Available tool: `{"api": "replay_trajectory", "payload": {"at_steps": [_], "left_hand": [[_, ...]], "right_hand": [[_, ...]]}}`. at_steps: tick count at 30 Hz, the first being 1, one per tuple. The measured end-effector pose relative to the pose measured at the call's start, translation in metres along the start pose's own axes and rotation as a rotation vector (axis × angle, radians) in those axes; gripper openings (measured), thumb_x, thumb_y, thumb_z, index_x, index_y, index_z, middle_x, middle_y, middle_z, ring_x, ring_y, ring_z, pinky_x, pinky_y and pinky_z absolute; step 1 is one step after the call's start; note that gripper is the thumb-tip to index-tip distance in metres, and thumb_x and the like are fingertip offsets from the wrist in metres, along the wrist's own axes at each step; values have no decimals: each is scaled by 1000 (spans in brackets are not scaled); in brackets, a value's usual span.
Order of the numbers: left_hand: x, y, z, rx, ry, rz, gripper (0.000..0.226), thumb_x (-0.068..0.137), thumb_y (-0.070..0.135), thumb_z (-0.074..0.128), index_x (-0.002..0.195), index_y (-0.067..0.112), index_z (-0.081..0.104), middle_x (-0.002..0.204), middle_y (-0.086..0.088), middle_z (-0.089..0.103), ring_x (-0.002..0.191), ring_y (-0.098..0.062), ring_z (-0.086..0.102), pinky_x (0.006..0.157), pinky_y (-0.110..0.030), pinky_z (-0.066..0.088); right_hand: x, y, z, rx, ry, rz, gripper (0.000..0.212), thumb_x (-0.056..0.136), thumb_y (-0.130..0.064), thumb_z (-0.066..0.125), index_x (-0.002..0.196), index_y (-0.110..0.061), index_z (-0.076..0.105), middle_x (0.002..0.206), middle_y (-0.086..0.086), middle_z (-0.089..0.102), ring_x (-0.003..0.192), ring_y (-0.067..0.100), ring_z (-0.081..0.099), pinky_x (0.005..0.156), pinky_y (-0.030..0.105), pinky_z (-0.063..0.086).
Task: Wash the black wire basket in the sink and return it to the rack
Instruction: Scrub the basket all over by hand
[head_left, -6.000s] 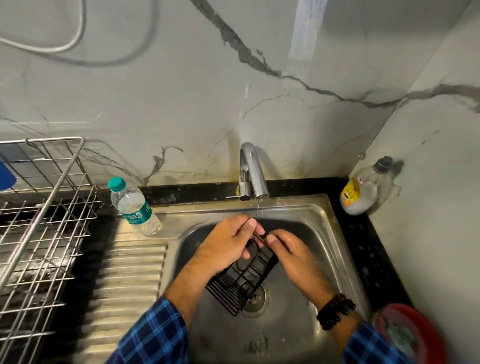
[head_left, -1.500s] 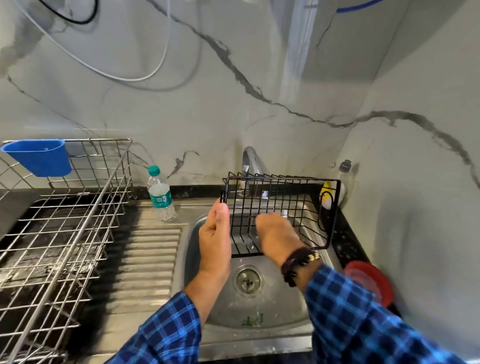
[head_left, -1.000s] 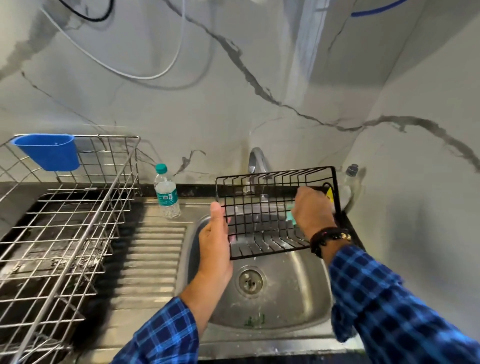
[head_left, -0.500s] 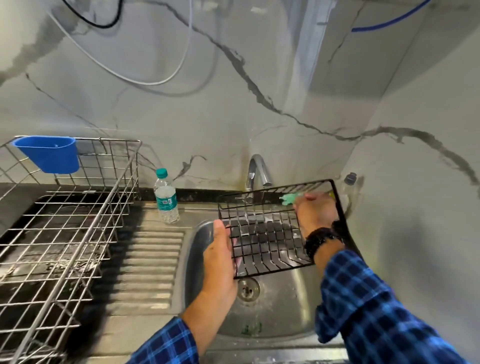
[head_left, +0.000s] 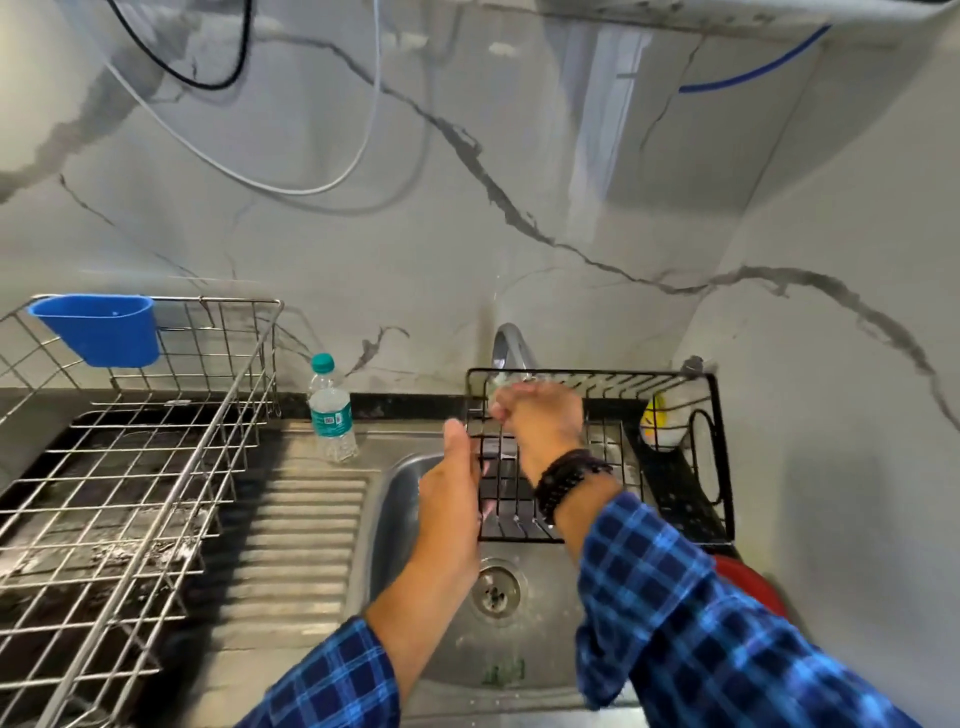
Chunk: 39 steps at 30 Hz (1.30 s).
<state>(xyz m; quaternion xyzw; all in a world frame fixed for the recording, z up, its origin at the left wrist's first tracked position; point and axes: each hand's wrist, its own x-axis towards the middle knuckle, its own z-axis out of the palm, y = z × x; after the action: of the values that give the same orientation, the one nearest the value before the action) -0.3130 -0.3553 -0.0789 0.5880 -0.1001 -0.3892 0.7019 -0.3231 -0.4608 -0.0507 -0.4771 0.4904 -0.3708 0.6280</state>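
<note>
black wire basket (head_left: 618, 457): likely light, stiff, wet-slick; best held by rims | left hand (head_left: 451, 486) grips left edge | right hand (head_left: 543, 423) curled inside, grasp unclear

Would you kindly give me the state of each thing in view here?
black wire basket, held up over the sink
left hand, grips the basket's left edge
right hand, fingers curled inside basket, contents hidden
water bottle, upright, capped
blue cup, hung on rack rim
</note>
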Motion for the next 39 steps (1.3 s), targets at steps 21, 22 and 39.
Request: {"api": "replay_trajectory", "payload": {"at_steps": [21,22,39], "left_hand": [[5,15,2,135,-66,75,70,82,83,39,104,25,72,100,5,77,99,-14,72,98,-45,56],[5,13,3,151,-50,96,86,73,92,42,111,22,74,105,1,78,104,-18,72,99,-47,55],[15,-1,-20,-209,2,36,80,81,76,44,119,11,70,117,-10,76,110,-27,72,91,-45,57]], "right_hand": [[-4,4,15,-5,126,-222,10,87,-5,72,89,-14,73,86,-2,74,81,10,71,74,22,59],[-2,6,16,-73,93,-235,9,86,-6,73,86,-14,73,83,-2,74,78,11,71,73,23,59],[-24,17,-12,-1251,-530,-514,22,88,-12,72,108,-22,72,90,-6,66,85,10,61,95,32,55]]}}
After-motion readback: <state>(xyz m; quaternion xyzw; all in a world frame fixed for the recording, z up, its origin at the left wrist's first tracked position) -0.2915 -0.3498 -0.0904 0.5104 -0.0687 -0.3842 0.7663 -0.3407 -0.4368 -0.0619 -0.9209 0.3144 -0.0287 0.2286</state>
